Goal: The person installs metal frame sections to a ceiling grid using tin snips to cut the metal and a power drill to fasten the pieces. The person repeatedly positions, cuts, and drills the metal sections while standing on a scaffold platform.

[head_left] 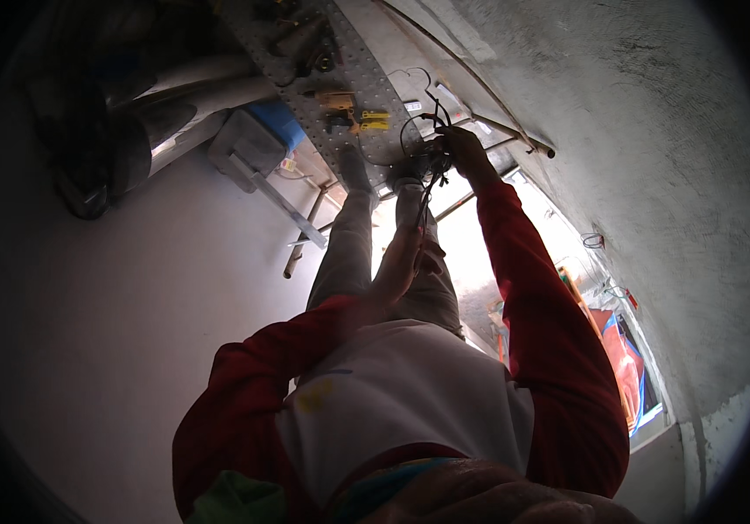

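Note:
A loose bundle of thin black wires [434, 163] hangs in front of my legs, with some loops sticking up and ends trailing down. My right hand [460, 150], reaching out in a red sleeve, grips the bundle at its upper right side. Lower and nearer to my body, my left hand [407, 255] is closed around the trailing wires; its fingertips are dim and partly in shadow. Beyond the wires lies a perforated metal plank [373, 63] under my feet. Yellow-handled pliers [375, 120] and an orange-handled tool [333, 99] rest on it.
A grey plastic container [248, 144] with a blue item stands left of the plank. Metal poles [512, 133] run below and beside it. A rough grey wall [619, 113] curves up on the right, with short wires [594, 241] poking out. Large pipes [191, 109] lie far left.

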`<state>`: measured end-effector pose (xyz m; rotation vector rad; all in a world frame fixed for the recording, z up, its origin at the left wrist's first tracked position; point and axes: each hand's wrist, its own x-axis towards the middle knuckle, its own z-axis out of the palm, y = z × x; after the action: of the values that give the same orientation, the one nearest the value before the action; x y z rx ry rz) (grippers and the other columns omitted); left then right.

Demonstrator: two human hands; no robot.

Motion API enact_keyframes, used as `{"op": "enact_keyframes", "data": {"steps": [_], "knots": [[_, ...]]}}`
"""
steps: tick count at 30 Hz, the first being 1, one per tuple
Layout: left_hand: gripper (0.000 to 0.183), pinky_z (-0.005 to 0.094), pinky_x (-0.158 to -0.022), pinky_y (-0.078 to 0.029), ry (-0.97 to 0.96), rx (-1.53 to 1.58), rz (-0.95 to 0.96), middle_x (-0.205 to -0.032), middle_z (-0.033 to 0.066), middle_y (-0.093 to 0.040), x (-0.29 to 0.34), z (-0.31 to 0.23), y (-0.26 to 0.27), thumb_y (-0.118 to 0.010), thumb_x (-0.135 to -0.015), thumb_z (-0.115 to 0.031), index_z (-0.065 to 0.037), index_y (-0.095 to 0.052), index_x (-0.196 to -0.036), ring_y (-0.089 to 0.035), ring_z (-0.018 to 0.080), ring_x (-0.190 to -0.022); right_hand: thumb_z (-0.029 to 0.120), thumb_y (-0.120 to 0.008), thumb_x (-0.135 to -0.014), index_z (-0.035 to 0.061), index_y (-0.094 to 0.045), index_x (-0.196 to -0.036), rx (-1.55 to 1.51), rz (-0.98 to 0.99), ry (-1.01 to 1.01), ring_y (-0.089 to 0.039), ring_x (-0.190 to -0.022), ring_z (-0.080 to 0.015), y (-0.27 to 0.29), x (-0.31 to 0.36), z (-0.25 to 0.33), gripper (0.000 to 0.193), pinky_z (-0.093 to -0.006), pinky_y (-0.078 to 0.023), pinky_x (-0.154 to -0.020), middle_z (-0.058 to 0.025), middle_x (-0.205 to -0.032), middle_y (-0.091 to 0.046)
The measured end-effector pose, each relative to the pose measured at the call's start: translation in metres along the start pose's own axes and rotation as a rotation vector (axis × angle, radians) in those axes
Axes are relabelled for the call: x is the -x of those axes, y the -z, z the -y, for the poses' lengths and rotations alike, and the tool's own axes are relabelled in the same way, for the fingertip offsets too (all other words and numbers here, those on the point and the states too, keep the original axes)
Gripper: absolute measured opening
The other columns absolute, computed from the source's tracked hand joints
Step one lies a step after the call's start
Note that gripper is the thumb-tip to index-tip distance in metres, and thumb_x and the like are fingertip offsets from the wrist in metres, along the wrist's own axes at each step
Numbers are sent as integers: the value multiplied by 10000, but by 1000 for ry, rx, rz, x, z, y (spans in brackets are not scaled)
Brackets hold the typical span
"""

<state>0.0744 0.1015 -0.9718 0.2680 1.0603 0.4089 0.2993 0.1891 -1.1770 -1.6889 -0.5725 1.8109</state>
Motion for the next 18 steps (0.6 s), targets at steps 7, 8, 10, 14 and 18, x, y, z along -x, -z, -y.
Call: {"op": "enact_keyframes", "data": {"steps": [7, 8, 10, 14, 18], "knots": [[351, 412, -809, -614, 26, 57, 39, -1091, 220, -700, 24, -9, 33, -390, -1125, -397, -52, -442, -1166, -746, 327, -913, 96, -598, -1011, -19, -601, -1304, 281, 12, 225, -722, -918, -188, 7, 36, 18, 315, -315, -583, -825, -101, -1028, -706], [347, 414, -810, -614, 13, 51, 56, -1088, 225, -700, 26, -11, 34, -392, -1125, -394, -52, -440, -1168, -746, 328, -915, 80, -594, -1012, -20, -597, -1307, 105, 23, 208, -721, -942, -193, 5, 38, 22, 312, -313, -581, -847, -109, -1060, -709], [341, 418, -813, -612, -9, 57, 67, -1081, 228, -700, 29, -15, 37, -395, -1126, -389, -53, -437, -1167, -746, 328, -916, 99, -590, -1023, -22, -589, -1307, 260, 6, 369, -724, -954, -199, 0, 43, 31, 308, -313, -584, -855, -121, -1099, -716], [345, 390, -851, -586, -69, 13, 51, -1136, 195, -705, 33, -23, 41, -390, -1126, -399, -60, -452, -1133, -745, 303, -954, 114, -574, -1041, -47, -578, -1293, -441, -4, -67, -729, -1014, -215, -10, 53, 48, 298, -314, -596, -878, -131, -1162, -721], [359, 350, -936, -526, -118, -25, 106, -1311, 150, -661, 37, -29, 42, -389, -1124, -413, -70, -492, -1143, -711, 264, -1092, 69, -579, -1025, -33, -558, -1374, 256, 53, 388, -705, -1139, -220, -24, 60, 48, 364, -307, -588, -941, -129, -1279, -682]]}}
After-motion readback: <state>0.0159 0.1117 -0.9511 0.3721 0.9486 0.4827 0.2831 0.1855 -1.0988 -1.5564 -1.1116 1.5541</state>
